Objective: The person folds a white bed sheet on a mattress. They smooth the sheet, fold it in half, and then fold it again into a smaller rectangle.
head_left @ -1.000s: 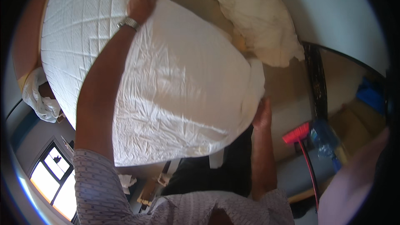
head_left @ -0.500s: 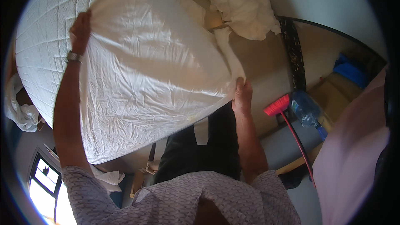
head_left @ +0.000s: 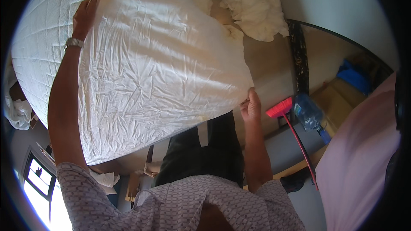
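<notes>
Mattress point(head_left: 34, 51); sheet point(head_left: 145, 72) btwn L hand point(head_left: 84, 16), R hand point(head_left: 251, 106)

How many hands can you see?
2. The left hand is at the white sheet's left edge, over the quilted mattress. The right hand pinches the sheet's right-hand corner. Any others could be hidden.

You are holding a white sheet point(head_left: 158, 68) by its edge.
Your right hand point(head_left: 251, 106) is pinching its right side; your left hand point(head_left: 84, 17) is touching the left, where a quilted mattress point(head_left: 38, 47) is showing. A crumpled cream cloth point(head_left: 254, 6) is lying beyond, and a red broom point(head_left: 280, 108) is showing near a clear bottle point(head_left: 308, 112).
</notes>
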{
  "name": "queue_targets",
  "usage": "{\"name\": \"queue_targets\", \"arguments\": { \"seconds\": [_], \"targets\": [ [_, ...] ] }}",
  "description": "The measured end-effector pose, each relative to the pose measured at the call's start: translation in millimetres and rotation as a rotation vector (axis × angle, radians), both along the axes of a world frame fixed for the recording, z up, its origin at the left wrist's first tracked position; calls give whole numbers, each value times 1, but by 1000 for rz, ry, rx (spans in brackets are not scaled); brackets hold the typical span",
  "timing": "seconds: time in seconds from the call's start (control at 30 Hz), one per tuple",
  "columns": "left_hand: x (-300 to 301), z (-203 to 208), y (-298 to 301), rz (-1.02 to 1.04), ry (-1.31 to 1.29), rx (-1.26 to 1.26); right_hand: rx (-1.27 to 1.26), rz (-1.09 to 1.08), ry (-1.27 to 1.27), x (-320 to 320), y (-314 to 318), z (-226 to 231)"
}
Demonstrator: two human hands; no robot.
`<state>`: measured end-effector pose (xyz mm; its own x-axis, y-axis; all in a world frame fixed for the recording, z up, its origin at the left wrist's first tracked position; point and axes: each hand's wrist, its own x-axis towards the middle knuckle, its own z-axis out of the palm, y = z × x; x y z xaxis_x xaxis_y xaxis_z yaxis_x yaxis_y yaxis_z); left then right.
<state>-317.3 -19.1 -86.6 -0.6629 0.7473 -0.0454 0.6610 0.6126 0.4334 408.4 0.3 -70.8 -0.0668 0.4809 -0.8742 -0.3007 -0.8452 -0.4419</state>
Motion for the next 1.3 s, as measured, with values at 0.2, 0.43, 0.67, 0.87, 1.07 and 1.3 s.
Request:
{"name": "queue_targets", "arguments": {
  "seconds": [0.2, 0.43, 0.67, 0.87, 1.07, 1.3],
  "targets": [
    [-5, 6, -84, 88, 56, -275, -72, 134, -24, -11, -17, 29],
    [-65, -15, -58, -254, 430, -450, -119, 216, -151, 11, -43, 12],
    [94, 19, -67, -55, 598, 230, 810, 663, -614, -62, 6, 56],
    [362, 46, -121, -101, -124, 263, 1466, 1183, -91, -269, -20, 71],
    [418, 42, -223, 201, -81, -236, 1908, 1512, -63, -330, 4, 31],
    [378, 46, -379, 989, -68, -482, 1995, 1565, -277, -317, 25, 13]
  ]
}}
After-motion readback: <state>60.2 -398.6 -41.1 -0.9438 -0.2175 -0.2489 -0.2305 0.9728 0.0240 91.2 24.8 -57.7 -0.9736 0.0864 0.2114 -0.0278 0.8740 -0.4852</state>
